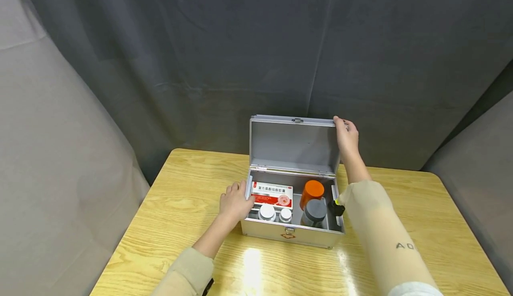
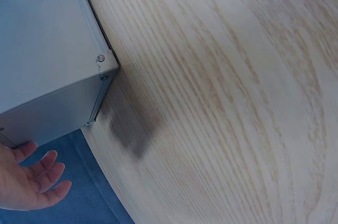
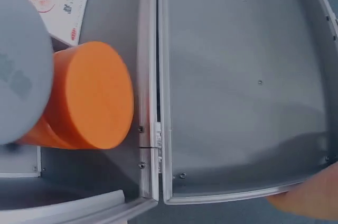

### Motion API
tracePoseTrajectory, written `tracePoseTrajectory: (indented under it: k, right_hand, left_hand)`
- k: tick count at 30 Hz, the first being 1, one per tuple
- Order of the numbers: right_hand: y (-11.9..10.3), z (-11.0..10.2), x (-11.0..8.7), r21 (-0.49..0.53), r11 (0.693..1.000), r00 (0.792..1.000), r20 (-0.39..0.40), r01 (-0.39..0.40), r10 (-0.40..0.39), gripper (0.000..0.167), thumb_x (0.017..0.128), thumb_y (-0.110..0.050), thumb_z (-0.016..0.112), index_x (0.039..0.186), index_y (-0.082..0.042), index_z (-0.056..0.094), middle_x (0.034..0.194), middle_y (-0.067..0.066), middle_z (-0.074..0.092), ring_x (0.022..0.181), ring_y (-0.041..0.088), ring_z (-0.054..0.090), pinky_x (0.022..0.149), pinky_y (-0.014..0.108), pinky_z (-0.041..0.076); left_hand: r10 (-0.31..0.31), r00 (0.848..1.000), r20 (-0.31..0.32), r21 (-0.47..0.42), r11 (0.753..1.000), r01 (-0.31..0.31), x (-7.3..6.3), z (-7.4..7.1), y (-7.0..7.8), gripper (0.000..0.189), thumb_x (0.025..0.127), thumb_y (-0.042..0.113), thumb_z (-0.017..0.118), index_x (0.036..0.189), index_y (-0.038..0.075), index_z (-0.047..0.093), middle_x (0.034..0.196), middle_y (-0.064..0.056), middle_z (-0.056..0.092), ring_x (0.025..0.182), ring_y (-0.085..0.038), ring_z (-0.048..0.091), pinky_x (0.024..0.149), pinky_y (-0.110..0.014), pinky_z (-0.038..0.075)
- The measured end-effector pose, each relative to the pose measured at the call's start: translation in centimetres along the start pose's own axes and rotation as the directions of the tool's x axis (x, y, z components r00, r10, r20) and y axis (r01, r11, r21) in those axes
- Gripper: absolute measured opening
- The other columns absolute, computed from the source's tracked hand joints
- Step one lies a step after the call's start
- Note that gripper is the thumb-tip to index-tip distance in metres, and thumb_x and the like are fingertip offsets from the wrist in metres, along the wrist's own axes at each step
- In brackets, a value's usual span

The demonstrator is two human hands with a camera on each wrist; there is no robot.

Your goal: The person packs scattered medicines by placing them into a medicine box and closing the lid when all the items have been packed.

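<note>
A silver metal first-aid box (image 1: 262, 230) stands on the table with its lid (image 1: 294, 147) raised. My right hand (image 1: 347, 138) grips the lid at its upper right corner; part of it shows at the lid's edge in the right wrist view. At the box's left side rests my left hand (image 1: 235, 201), thumb at the rim, other fingers (image 2: 48, 177) loosely bent and mostly off the wall. Inside lie a red-and-white medicine carton (image 1: 272, 193), two white-capped bottles, one large (image 1: 266, 212) and one small (image 1: 285, 216), an orange-capped bottle (image 3: 100, 94) and a grey-capped bottle (image 1: 314, 211).
The wood-grain table (image 1: 176, 184) extends around the box on both sides and in front. Dark grey cloth (image 1: 240, 55) hangs behind the table's back edge, with lighter grey cloth (image 1: 52, 176) at the left.
</note>
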State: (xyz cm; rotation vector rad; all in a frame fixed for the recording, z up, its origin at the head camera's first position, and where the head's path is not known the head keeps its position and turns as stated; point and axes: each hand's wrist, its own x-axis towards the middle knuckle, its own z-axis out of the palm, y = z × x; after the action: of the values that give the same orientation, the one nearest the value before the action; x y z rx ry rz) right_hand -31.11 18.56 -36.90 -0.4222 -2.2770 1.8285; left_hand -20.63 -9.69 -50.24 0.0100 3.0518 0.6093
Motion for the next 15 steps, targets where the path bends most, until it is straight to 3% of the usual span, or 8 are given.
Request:
tracePoseTrajectory:
  k: [3, 15]
  right_hand:
    - [0.38, 0.17, 0.05, 0.034, 0.999, 1.0, -0.004, -0.021, 0.021, 0.063, 0.09, -0.046, 0.039, 0.139, -0.006, 0.033, 0.139, 0.013, 0.034, 0.123, 0.026, 0.034, 0.105, 0.039, 0.025]
    - [0.85, 0.47, 0.15, 0.077, 0.997, 0.998, -0.052, 0.028, -0.024, 0.046, 0.091, -0.041, 0.04, 0.12, -0.006, 0.043, 0.119, 0.008, 0.04, 0.11, 0.021, 0.037, 0.097, 0.035, 0.031]
  left_hand:
    - [0.002, 1.0, 0.002, -0.007, 1.0, -0.002, -0.03, -0.06, 0.04, 0.057, 0.087, 0.04, 0.049, 0.135, 0.01, 0.04, 0.132, -0.018, 0.044, 0.12, -0.033, 0.04, 0.092, -0.052, 0.035]
    - [0.0, 1.0, -0.005, -0.002, 1.0, 0.0, 0.14, 0.12, 0.09, 0.056, 0.087, 0.039, 0.05, 0.133, 0.01, 0.041, 0.131, -0.018, 0.045, 0.12, -0.033, 0.04, 0.091, -0.052, 0.035]
